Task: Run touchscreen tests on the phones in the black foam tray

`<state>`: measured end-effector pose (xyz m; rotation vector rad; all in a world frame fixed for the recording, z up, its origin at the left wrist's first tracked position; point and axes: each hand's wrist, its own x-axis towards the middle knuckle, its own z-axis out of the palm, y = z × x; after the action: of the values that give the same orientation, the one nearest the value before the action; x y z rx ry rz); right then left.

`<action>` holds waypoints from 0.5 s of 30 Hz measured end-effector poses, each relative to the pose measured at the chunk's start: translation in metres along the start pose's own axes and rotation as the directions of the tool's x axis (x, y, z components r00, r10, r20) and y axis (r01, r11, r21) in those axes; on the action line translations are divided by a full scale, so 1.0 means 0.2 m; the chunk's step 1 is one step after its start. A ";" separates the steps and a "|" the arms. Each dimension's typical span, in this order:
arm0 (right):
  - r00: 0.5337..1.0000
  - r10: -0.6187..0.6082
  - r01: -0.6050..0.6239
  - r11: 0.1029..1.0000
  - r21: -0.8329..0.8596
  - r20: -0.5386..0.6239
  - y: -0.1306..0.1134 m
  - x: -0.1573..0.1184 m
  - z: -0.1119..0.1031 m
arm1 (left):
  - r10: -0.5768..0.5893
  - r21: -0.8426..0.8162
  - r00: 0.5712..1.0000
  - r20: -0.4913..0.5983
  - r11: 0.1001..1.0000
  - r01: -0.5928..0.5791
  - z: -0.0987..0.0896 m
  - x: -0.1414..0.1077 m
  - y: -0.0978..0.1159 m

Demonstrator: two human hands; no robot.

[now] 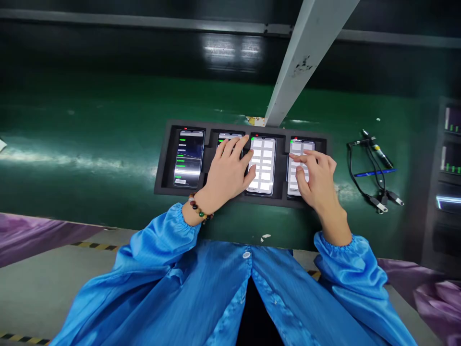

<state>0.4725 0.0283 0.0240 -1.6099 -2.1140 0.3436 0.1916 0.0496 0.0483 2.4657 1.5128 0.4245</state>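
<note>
A black foam tray (pixel 209 166) on the green bench holds several smartphones lying face up in separate slots. My left hand (pixel 228 168) is spread palm down, covering most of the second smartphone (pixel 230 136) from the left, its thumb side over the edge of the third smartphone (pixel 261 166), which shows a grid of white boxes. At the rightmost smartphone (pixel 296 187), also showing a grid, my right hand (pixel 317 180) has its index finger stretched over the screen, thumb apart. Neither hand grips anything. The leftmost smartphone (pixel 188 158) shows a dark screen with green lines.
Right of the tray lie black cables (pixel 376 178) with USB plugs, a blue pen (pixel 375 173) and a dark marker-like stick (pixel 382 154). A grey metal post (pixel 298 62) rises behind the tray. Another tray (pixel 430 192) with devices stands at the right edge.
</note>
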 end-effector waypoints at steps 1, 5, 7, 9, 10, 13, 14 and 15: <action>1.000 -0.003 0.003 1.000 0.002 0.002 -0.01 -0.03 0.00 | -0.004 -0.002 1.000 0.006 1.000 0.005 0.00 -0.03 0.01; 1.000 -0.029 0.029 0.999 0.012 0.000 -0.04 -0.14 -0.02 | -0.013 0.003 1.000 0.023 1.000 0.013 -0.01 -0.12 0.05; 0.999 -0.049 0.049 0.999 0.020 0.000 -0.05 -0.20 -0.03 | -0.012 0.014 1.000 0.027 1.000 0.012 -0.01 -0.17 0.08; 0.998 -0.069 0.069 0.997 0.026 -0.001 -0.06 -0.24 -0.04 | -0.009 0.025 1.000 0.029 1.000 0.008 -0.02 -0.21 0.12; 0.997 -0.076 0.076 0.997 0.029 0.002 -0.07 -0.26 -0.04 | -0.007 0.027 0.999 0.031 1.000 0.006 -0.03 -0.23 0.13; 0.997 -0.074 0.074 0.997 0.034 0.015 -0.08 -0.29 -0.05 | -0.005 0.024 0.999 0.043 1.000 0.004 -0.04 -0.27 0.17; 0.998 -0.065 0.064 0.997 0.031 0.018 -0.08 -0.28 -0.05 | -0.007 0.024 0.999 0.046 1.000 0.006 -0.03 -0.27 0.17; 0.998 -0.055 0.055 0.998 0.025 0.017 -0.08 -0.27 -0.04 | -0.013 0.027 0.999 0.045 1.000 0.012 -0.03 -0.26 0.17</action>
<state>0.4754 -0.0284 0.0274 -1.5374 -2.1547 0.3657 0.1960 -0.0119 0.0584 2.4676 1.5254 0.3461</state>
